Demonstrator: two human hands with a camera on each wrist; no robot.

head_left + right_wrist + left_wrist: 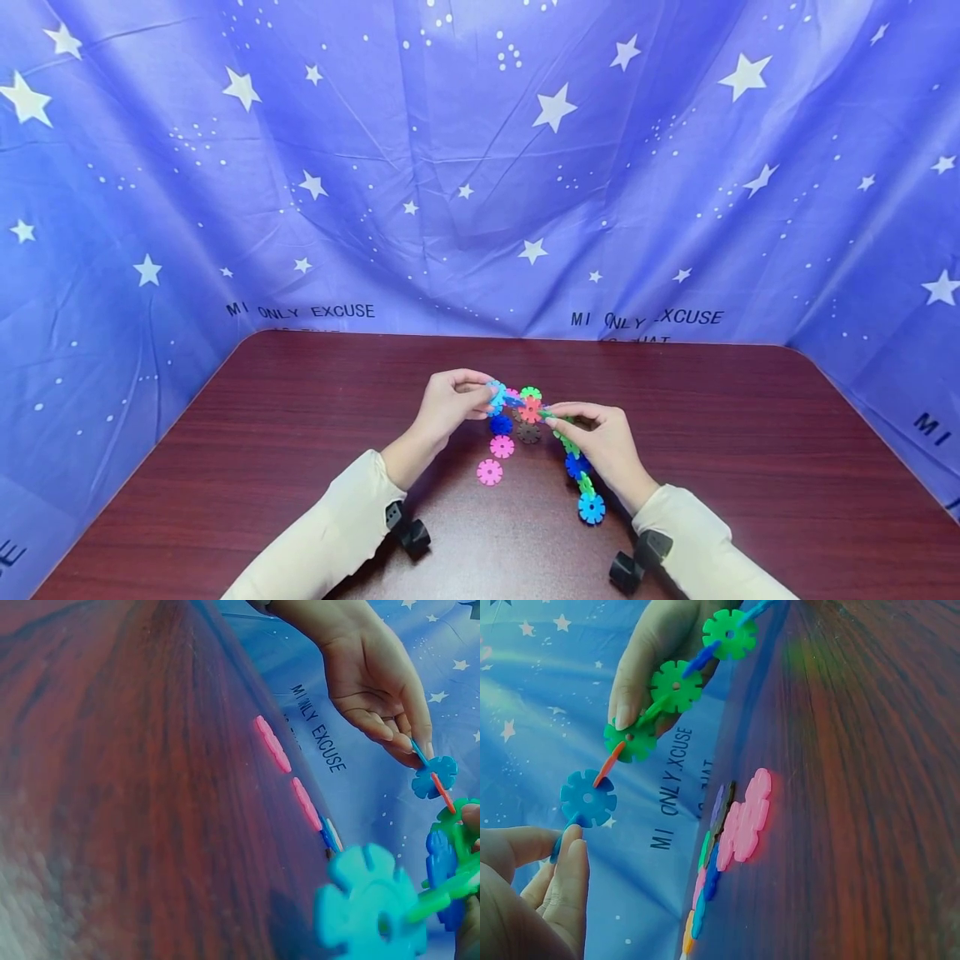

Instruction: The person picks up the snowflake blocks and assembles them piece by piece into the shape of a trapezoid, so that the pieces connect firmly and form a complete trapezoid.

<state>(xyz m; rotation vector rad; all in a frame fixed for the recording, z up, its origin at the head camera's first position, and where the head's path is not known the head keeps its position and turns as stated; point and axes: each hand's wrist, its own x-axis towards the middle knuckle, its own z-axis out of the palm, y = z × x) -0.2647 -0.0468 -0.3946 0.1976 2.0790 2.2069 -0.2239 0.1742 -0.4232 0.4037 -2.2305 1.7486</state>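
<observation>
A chain of slotted plastic flower discs hangs between both hands above the table. My left hand (pixel 446 410) pinches a light blue disc (pixel 496 394) at one end, seen edge-on between thumb and fingertips in the left wrist view. Joined to it come a blue disc (pixel 589 799), a red disc (pixel 531 409) and a green disc (pixel 630 741). On that green disc lies the thumb of my right hand (pixel 606 437), which pinches it. Past the right hand, the chain dangles through more green and blue discs to a light blue end disc (pixel 591 508).
Loose discs lie flat on the dark red wooden table (pixel 300 483) below and behind the hands: two pink discs (pixel 490 472), a dark blue disc (pixel 501 426), a brown disc (pixel 528 432), a green disc (pixel 531 393) and several others. A star-patterned blue curtain (pixel 450 167) hangs behind the table.
</observation>
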